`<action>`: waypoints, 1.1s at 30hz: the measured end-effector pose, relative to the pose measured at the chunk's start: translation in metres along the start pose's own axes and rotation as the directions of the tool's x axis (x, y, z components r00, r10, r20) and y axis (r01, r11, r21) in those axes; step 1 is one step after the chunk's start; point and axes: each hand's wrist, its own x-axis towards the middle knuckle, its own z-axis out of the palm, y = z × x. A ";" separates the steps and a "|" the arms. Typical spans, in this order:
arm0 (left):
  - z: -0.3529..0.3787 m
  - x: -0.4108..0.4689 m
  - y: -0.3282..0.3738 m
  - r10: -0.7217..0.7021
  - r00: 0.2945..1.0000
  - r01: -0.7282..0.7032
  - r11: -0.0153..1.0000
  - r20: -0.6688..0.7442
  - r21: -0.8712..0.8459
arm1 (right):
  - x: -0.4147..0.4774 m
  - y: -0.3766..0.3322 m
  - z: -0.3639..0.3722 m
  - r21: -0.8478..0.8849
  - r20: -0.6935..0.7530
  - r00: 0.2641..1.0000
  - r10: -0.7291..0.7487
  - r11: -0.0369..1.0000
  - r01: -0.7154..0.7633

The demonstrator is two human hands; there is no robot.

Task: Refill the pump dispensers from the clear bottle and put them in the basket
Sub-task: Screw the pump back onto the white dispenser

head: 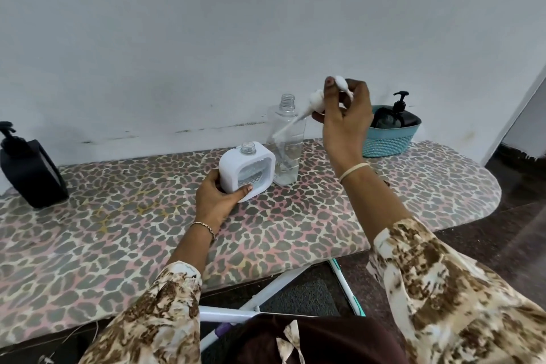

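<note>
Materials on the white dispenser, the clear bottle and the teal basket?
White dispenser: likely matte opaque plastic shell, with a clear textured window and a clear threaded neck.
Clear bottle: probably transparent plastic, going by the moulded neck threads and see-through walls.
Teal basket: probably plastic, with a smooth rim over a woven-look wall. A real weave is not ruled out.

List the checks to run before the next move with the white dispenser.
1. Hold on white dispenser: ok, left hand grips it upright on the board.
2. Its neck open: ok, nothing on it.
3. Grip on pump: ok, right hand pinches it, tube clear of the neck.
4. Uncapped, upright clear bottle: ok.
5. Fill level in white dispenser: cannot tell.
6. Room in basket: cannot tell; one black dispenser sits inside.
</note>
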 end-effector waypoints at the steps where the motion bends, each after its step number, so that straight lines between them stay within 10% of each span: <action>1: -0.001 0.000 0.000 -0.002 1.000 0.002 1.000 0.003 -0.014 | 0.000 -0.002 0.008 0.014 0.024 1.000 -0.001 1.000 0.001; 19: -0.001 0.007 -0.004 -0.041 0.999 0.044 0.986 0.023 -0.160 | -0.017 0.043 0.074 -0.413 0.465 0.883 0.061 0.898 0.155; 33: 0.001 0.009 -0.003 -0.025 0.999 0.033 0.980 0.043 -0.195 | -0.050 0.060 0.061 -0.319 0.521 0.837 0.165 0.948 0.011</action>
